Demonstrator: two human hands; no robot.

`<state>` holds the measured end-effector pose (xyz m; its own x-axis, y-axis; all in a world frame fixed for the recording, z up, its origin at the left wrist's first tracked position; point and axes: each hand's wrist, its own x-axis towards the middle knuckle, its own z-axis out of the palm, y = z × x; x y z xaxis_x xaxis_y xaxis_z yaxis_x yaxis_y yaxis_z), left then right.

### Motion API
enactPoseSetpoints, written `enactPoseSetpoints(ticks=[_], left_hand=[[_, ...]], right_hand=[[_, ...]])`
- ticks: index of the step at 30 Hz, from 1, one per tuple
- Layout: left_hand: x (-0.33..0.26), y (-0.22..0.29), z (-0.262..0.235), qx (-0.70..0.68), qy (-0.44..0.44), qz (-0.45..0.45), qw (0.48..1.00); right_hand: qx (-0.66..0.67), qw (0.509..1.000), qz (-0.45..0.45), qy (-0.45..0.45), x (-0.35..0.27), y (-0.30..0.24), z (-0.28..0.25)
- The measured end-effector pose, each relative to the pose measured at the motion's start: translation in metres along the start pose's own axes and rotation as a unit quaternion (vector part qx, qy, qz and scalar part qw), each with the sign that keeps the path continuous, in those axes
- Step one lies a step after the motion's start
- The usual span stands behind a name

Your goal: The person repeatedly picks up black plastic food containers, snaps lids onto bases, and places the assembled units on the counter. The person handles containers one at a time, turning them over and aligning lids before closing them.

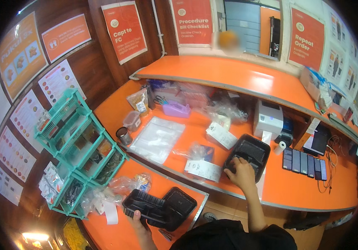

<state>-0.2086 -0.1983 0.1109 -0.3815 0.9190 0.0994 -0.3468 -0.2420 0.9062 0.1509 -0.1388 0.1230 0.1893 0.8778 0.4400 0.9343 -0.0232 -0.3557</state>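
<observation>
My left hand (136, 223) is closed on the edge of a black plastic food tray (143, 204) with compartments, its thumb on the near side. That tray is tilted and overlaps a second black container (179, 205) on the near orange table. To the right, my right hand (242, 173) reaches over the counter with bent fingers on another black compartment tray (251, 150). These fingers grip at its near left side. Left of this tray lie white printed slips (204, 170) on clear plastic bags. The fingertips of my left hand are hidden behind the tray.
Teal stacked baskets (89, 146) with packets stand at the left. On the orange counter (312, 189) are clear plastic sheets (158, 139), a purple tape dispenser (177, 109), a white printer (268, 118), a paper roll (280, 148) and several phones (304, 162). A raised shelf (229, 77) runs behind.
</observation>
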Motion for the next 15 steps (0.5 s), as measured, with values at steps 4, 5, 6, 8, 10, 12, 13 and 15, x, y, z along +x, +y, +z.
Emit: enactPoseSetpoints(ticks=[4,5,6,8,10,12,13,15], left_hand=[[-0.008,0.002,0.012,-0.082,-0.046,-0.013,0.995],[-0.01,0.005,0.018,-0.113,-0.048,-0.015,0.992],[-0.01,0.002,0.013,-0.13,-0.056,-0.029,0.99],[-0.006,-0.008,-0.004,-0.163,-0.071,-0.06,0.982],[-0.01,-0.01,-0.008,-0.214,-0.062,-0.051,0.973],[-0.002,-0.008,-0.005,-0.25,-0.078,-0.033,0.965],[0.002,-0.008,-0.004,-0.258,-0.092,-0.028,0.961],[0.001,-0.014,-0.009,-0.278,-0.103,-0.026,0.955]], right_hand=[[0.04,0.992,-0.067,0.103,0.007,-0.025,-0.014],[0.113,0.987,-0.084,0.074,0.007,-0.034,-0.01],[0.186,0.977,-0.097,0.042,0.004,-0.045,-0.006],[0.355,0.925,-0.108,-0.079,-0.005,-0.073,0.003],[0.44,0.876,-0.101,-0.171,-0.018,-0.107,0.02],[0.459,0.868,-0.142,-0.129,-0.031,-0.13,0.05],[0.458,0.869,-0.155,-0.11,-0.038,-0.134,0.072],[0.467,0.861,-0.143,-0.145,-0.04,-0.135,0.091]])
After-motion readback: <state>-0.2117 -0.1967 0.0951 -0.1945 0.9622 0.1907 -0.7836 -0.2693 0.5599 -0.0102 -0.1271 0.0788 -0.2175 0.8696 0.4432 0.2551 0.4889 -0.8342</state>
